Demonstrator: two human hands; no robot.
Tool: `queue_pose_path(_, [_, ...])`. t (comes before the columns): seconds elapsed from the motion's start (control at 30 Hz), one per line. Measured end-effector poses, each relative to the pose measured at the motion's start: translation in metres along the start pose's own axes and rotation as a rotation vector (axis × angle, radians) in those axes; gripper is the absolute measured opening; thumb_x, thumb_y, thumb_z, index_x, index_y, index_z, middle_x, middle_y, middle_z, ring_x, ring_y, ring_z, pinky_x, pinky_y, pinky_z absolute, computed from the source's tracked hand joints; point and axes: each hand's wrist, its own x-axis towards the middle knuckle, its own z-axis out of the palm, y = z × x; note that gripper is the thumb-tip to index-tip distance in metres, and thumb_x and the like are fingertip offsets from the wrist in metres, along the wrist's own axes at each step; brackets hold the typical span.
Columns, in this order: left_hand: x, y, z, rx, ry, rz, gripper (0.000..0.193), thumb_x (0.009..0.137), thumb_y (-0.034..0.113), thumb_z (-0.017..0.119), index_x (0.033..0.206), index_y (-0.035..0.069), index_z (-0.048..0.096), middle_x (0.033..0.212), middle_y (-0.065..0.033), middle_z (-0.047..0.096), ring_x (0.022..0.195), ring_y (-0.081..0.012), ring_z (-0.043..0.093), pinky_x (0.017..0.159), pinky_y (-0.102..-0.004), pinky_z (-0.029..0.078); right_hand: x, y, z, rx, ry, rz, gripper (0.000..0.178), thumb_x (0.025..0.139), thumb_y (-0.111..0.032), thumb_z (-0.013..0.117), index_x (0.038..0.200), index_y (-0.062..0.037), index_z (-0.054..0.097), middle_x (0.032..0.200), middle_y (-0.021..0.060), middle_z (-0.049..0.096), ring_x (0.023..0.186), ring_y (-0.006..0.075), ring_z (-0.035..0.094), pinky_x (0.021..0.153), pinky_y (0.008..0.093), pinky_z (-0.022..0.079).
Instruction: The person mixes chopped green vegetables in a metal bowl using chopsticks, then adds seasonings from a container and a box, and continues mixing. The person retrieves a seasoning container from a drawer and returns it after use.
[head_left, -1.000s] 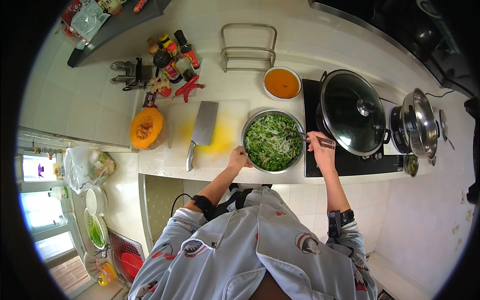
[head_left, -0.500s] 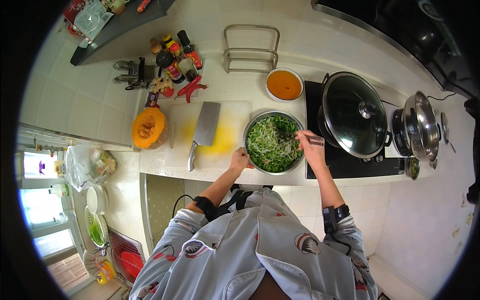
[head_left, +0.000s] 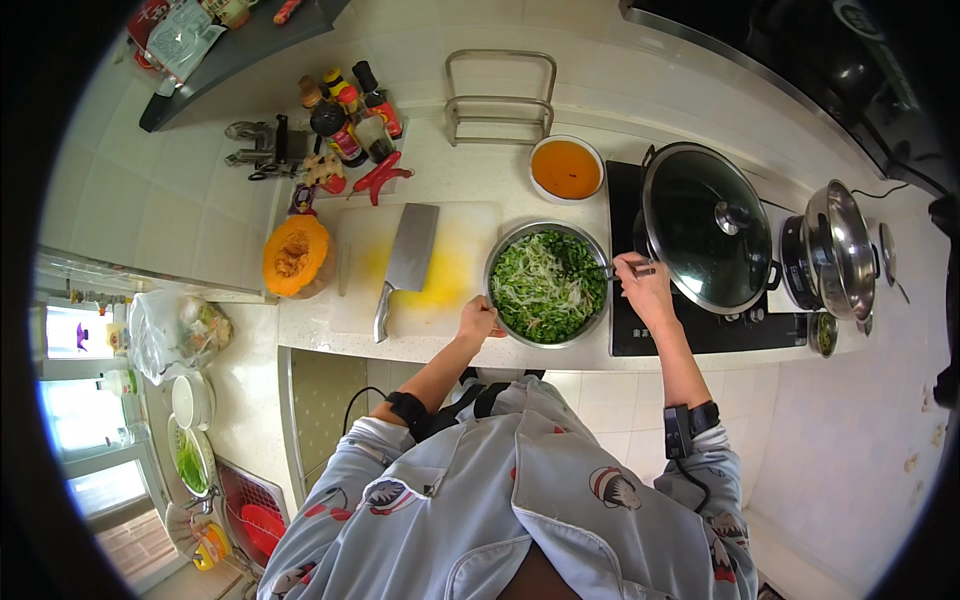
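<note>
A steel mixing bowl [head_left: 489, 283] stands on the counter, full of chopped green leaves and pale shreds [head_left: 545, 287]. At its lower left rim my left hand [head_left: 479, 320] is closed, gripping the edge. My right hand [head_left: 643, 288] is over the bowl's right side, near the cooktop, with its fingers closed round thin dark chopsticks [head_left: 606, 271]. Their tips are in the greens and cannot be made out clearly. Left of the bowl, a cleaver [head_left: 412, 250] lies on a yellow-stained white cutting board [head_left: 470, 230].
Behind the bowl is a white bowl of orange liquid [head_left: 567, 168]. A lidded wok [head_left: 690, 235] sits on the black cooktop [head_left: 650, 335] to the right. A cut pumpkin [head_left: 298, 255], red chillies [head_left: 378, 178] and sauce bottles [head_left: 340, 130] stand at the left; a wire rack [head_left: 500, 100] is behind.
My right hand has moved right, toward the cooktop, drawing the chopsticks to the bowl's right rim. Dark greens are gathered at the upper right. My left hand stays on the rim.
</note>
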Motion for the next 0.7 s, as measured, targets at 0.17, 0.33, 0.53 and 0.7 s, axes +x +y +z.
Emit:
queue_pose_path(0.17, [-0.001, 0.001, 0.002, 0.027, 0.016, 0.083, 0.007, 0.09, -0.001, 0.047, 0.083, -0.002, 0.045, 0.073, -0.0176, 0.058, 0.06, -0.0296, 0.065, 0.052, -0.0408, 0.06, -0.036, 0.05, 0.017, 0.451, 0.167, 0.274, 0.021, 0.088, -0.016, 0.059, 0.087, 0.0033, 0.065, 0.069, 0.0091, 0.063, 0.048, 0.0092, 0.052, 0.042, 0.0234, 0.047])
queue_pose_path(0.33, [-0.004, 0.004, 0.002, 0.027, 0.007, 0.068, 0.007, 0.09, -0.002, 0.047, 0.083, -0.001, 0.045, 0.072, -0.0159, 0.056, 0.059, -0.0287, 0.065, 0.051, -0.0413, 0.06, -0.051, 0.072, 0.068, 0.895, 0.269, 0.359, 0.023, 0.088, -0.019, 0.061, 0.088, 0.0036, 0.064, 0.072, 0.0135, 0.065, 0.048, 0.0117, 0.055, 0.043, 0.0245, 0.049])
queue_pose_path(0.53, [-0.003, 0.005, 0.001, 0.023, -0.006, 0.06, 0.007, 0.09, -0.002, 0.047, 0.083, -0.001, 0.045, 0.072, -0.0163, 0.056, 0.06, -0.0297, 0.065, 0.052, -0.0422, 0.06, -0.035, 0.032, 0.053, 0.864, 0.323, 0.231, 0.023, 0.089, -0.019, 0.061, 0.09, 0.0035, 0.063, 0.076, 0.0128, 0.065, 0.052, 0.0111, 0.055, 0.045, 0.0243, 0.05])
queue_pose_path(0.7, [-0.002, 0.002, 0.001, -0.011, -0.014, 0.056, 0.007, 0.09, -0.002, 0.047, 0.084, -0.001, 0.044, 0.073, -0.0181, 0.058, 0.06, -0.0304, 0.065, 0.052, -0.0428, 0.06, -0.032, -0.003, 0.066, 0.809, 0.203, 0.132, 0.02, 0.089, -0.017, 0.061, 0.089, 0.0019, 0.065, 0.075, 0.008, 0.065, 0.052, 0.0092, 0.054, 0.047, 0.0238, 0.051])
